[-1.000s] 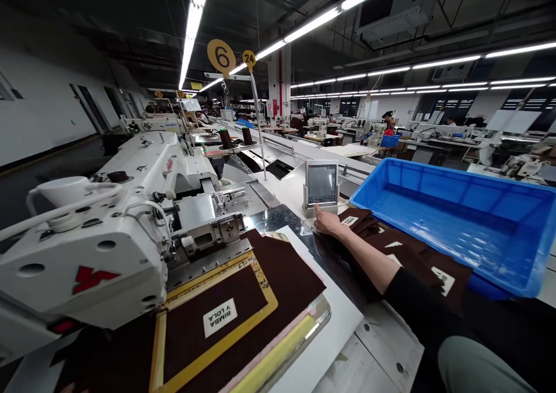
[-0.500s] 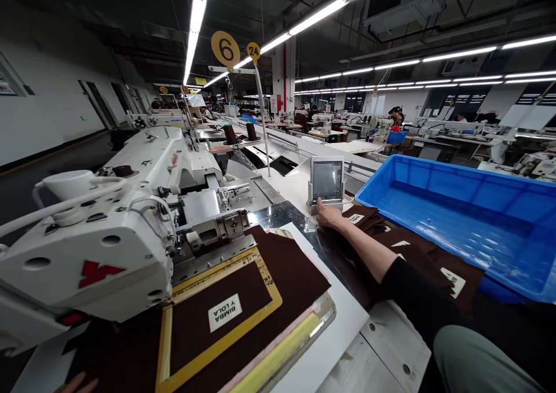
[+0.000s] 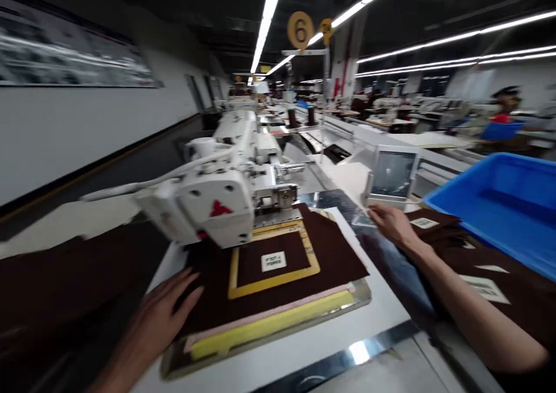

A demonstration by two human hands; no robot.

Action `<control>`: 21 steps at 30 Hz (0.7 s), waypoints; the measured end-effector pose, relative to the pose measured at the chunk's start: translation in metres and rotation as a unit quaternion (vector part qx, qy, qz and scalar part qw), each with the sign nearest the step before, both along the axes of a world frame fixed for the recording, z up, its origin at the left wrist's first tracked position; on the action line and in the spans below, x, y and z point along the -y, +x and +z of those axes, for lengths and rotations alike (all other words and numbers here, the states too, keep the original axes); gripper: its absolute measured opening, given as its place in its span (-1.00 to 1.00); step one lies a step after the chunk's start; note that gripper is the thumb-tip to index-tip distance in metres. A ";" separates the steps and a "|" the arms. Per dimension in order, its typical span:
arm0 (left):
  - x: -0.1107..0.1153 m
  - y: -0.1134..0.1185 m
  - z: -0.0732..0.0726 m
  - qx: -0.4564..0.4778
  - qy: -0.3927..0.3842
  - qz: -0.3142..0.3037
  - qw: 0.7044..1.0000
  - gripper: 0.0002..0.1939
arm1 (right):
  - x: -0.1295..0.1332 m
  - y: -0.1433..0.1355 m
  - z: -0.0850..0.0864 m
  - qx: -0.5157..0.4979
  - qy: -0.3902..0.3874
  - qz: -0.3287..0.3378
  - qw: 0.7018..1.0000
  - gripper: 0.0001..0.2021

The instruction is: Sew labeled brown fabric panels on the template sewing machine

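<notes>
Nearest, the left hand (image 3: pixel 167 309), with thumb spread from the fingers, lies on the left part of the brown fabric (image 3: pixel 252 265), whose long axis runs left to right, the narrower end pointing right. Inside the yellow frame (image 3: pixel 273 283) upon it, the label (image 3: pixel 273 261) has its letters upside down. Farther, the right hand (image 3: pixel 395 225) bends its fingers beside the display's (image 3: pixel 393 173) lower left corner; I cannot tell its grip.

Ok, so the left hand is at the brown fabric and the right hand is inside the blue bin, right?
Not quite: the head view shows the right hand at the small screen's foot, not inside the blue bin. The left hand is at the brown fabric, as you say.
</notes>
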State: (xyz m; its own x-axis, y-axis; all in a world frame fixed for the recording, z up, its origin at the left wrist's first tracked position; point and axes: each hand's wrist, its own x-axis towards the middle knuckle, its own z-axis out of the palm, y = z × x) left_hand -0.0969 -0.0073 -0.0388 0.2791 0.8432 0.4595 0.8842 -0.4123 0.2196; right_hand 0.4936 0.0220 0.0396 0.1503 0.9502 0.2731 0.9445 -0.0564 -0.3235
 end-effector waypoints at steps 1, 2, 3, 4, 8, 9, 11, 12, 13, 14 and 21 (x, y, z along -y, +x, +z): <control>0.004 -0.004 0.003 -0.015 -0.035 0.021 0.999 -0.35 | 0.005 -0.002 -0.001 -0.016 0.008 0.018 1.000 -0.61; 0.007 -0.007 0.006 -0.033 -0.071 0.034 0.996 -0.33 | 0.009 -0.003 -0.002 -0.030 0.016 0.032 0.999 -0.59; 0.010 -0.008 0.008 -0.044 -0.085 0.044 0.994 -0.34 | 0.012 -0.003 -0.004 -0.042 0.022 0.042 0.998 -0.56; 0.012 -0.009 0.010 -0.051 -0.093 0.056 0.993 -0.36 | 0.014 -0.003 -0.006 -0.053 0.027 0.047 0.997 -0.54; 0.022 -0.009 0.016 -0.066 -0.114 0.062 0.989 -0.43 | 0.020 -0.010 -0.018 -0.101 0.027 0.060 0.993 -0.53; 0.025 -0.010 0.017 -0.066 -0.115 0.061 0.989 -0.43 | 0.022 -0.015 -0.020 -0.115 0.021 0.063 0.991 -0.53; 0.030 -0.011 0.019 -0.064 -0.114 0.060 0.990 -0.45 | 0.026 -0.029 -0.024 -0.143 0.014 0.068 0.987 -0.53; 0.032 -0.012 0.020 -0.063 -0.111 0.060 0.990 -0.45 | 0.028 -0.037 -0.026 -0.154 0.012 0.075 0.985 -0.52; 0.034 -0.012 0.021 -0.061 -0.108 0.060 0.990 -0.46 | 0.031 -0.047 -0.027 -0.165 0.015 0.083 0.983 -0.52; 0.036 -0.012 0.022 -0.059 -0.105 0.059 0.991 -0.47 | 0.033 -0.056 -0.029 -0.173 0.020 0.092 0.980 -0.53; 0.042 -0.012 0.026 -0.046 -0.082 0.071 0.993 -0.51 | 0.044 -0.085 -0.050 -0.149 0.106 0.117 0.976 -0.58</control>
